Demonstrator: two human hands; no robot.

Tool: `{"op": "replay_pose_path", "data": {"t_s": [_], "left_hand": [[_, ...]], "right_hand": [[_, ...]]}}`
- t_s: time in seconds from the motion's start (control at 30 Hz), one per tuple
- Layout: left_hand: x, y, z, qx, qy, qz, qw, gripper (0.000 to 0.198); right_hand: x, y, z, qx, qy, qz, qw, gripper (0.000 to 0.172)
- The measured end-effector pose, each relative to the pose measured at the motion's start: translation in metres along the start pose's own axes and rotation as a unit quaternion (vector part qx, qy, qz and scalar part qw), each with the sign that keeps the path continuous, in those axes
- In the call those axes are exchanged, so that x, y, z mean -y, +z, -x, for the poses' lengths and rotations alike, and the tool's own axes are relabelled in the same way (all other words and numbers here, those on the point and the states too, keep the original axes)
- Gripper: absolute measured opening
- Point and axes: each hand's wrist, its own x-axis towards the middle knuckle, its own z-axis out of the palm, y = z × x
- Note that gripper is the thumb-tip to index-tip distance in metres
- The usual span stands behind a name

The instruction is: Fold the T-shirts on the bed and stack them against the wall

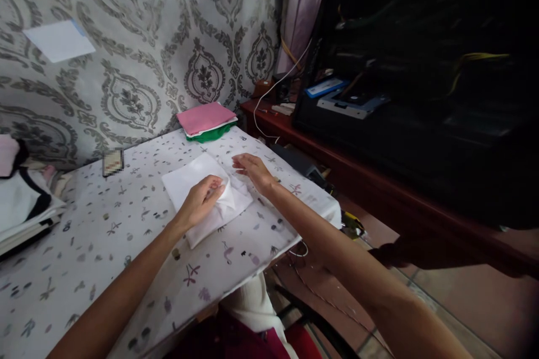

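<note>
One soft white square cloth, left hand pinching its folded corner, right hand flat, fingers open.

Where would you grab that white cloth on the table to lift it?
Probably at the raised fold of the white cloth, which the left hand pinches. The rest lies flat on the table, offering no lip. Come from above on the near side; the right hand rests open just beyond.

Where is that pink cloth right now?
In the head view, near the middle, the pink cloth lies on a green cloth at the far edge of the table, by the patterned wall, just beyond the white cloth.
</note>
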Motion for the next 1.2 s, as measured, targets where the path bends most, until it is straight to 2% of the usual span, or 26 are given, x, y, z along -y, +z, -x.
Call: {"op": "replay_pose_path", "data": {"t_s": [0.1,0.23,0.33,0.43,0.5,0.57,0.67,0.73,0.8,0.9,1.0,1.1,1.2], "left_hand": [[-0.004,0.003,0.005,0.006,-0.054,-0.011,0.998,0.038],[-0.018,0.005,0.006,0.039,-0.096,0.162,0.981,0.043],[-0.024,0.004,0.007,0.032,-0.092,0.198,0.975,0.044],[-0.02,0.005,0.011,0.035,-0.082,0.141,0.986,0.038],[-0.015,0.006,0.016,0.033,-0.065,0.081,0.994,0.031],[-0.007,0.007,0.019,0.036,-0.024,0.004,0.999,0.024],[0.008,0.003,0.018,0.03,0.064,-0.131,0.989,0.024],[0.021,-0.003,0.013,0.013,0.102,-0.204,0.974,0.03],[0.034,-0.009,0.005,0.003,0.113,-0.254,0.961,0.035],[0.048,-0.014,-0.005,0.013,0.102,-0.303,0.947,0.039],[0.058,-0.015,-0.009,0.028,0.073,-0.341,0.937,0.043],[0.075,-0.024,-0.013,0.032,0.038,-0.363,0.93,0.051],[0.097,-0.045,-0.025,0.044,-0.012,-0.335,0.941,0.055]], "right_hand": [[-0.005,-0.004,0.017,0.041,-0.045,0.077,0.995,0.032],[-0.003,-0.01,0.032,0.037,-0.077,0.141,0.986,0.033],[0.004,-0.018,0.043,0.031,-0.095,0.187,0.977,0.031],[0.01,-0.026,0.057,0.046,-0.105,0.24,0.964,0.028],[0.012,-0.029,0.07,0.065,-0.122,0.292,0.947,0.034],[0.012,-0.029,0.081,0.091,-0.151,0.362,0.915,0.032],[0.014,-0.021,0.088,0.091,-0.193,0.454,0.865,0.014],[0.021,-0.007,0.079,0.08,-0.212,0.486,0.844,0.019],[0.029,0.016,0.06,0.1,-0.225,0.502,0.829,0.024],[0.035,0.057,0.019,0.168,-0.212,0.533,0.802,0.029],[0.025,0.087,-0.018,0.199,-0.171,0.566,0.782,0.033],[0.004,0.094,-0.038,0.186,-0.154,0.577,0.78,0.041],[-0.012,0.089,-0.044,0.177,-0.141,0.586,0.778,0.05]]}}
